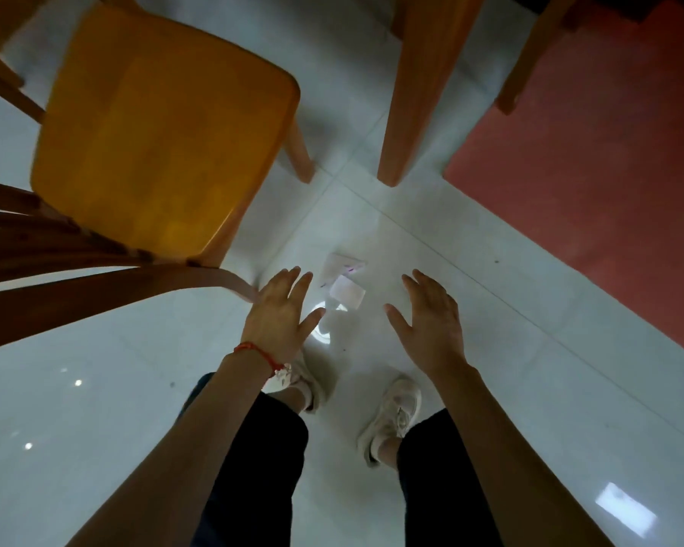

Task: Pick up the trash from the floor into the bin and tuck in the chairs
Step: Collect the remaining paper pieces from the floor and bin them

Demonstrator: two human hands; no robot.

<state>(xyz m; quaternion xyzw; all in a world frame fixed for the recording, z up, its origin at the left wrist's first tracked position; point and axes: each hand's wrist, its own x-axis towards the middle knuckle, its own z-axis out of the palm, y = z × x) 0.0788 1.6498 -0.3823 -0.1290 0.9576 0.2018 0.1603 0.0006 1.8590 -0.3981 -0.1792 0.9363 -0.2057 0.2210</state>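
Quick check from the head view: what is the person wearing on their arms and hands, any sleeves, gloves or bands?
Both forearms are bare, with no sleeves or gloves in view. The left hand has a thin red string bracelet around its wrist. The right hand shows no ring, watch or band.

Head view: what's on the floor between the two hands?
In the head view, crumpled white paper trash lies on the white floor tiles between the open left hand and right hand; neither touches it.
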